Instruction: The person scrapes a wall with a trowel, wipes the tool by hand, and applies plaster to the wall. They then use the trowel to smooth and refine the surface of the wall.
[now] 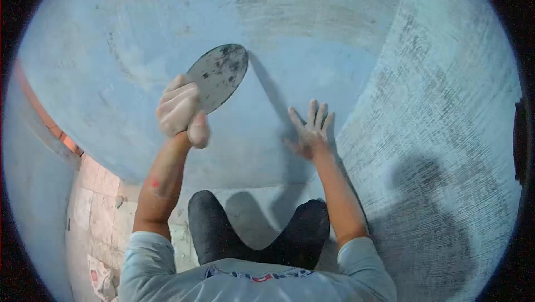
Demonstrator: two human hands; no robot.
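Note:
My left hand, coated in pale dust, is closed around an oval trowel. Its flat grey blade has dark blotches and points up and to the right, with its tip close to the blue wall. The fingers hide whatever handle it has. To the right, my right hand is held up against the wall with its fingers spread, dusty on the back and holding nothing. A long shadow runs from the blade's tip down toward the right hand.
A side wall with rough, scratched grey patches meets the front wall in a corner at the right. My bent knees are close below. Dusty floor tiles and a crumpled bag lie at lower left.

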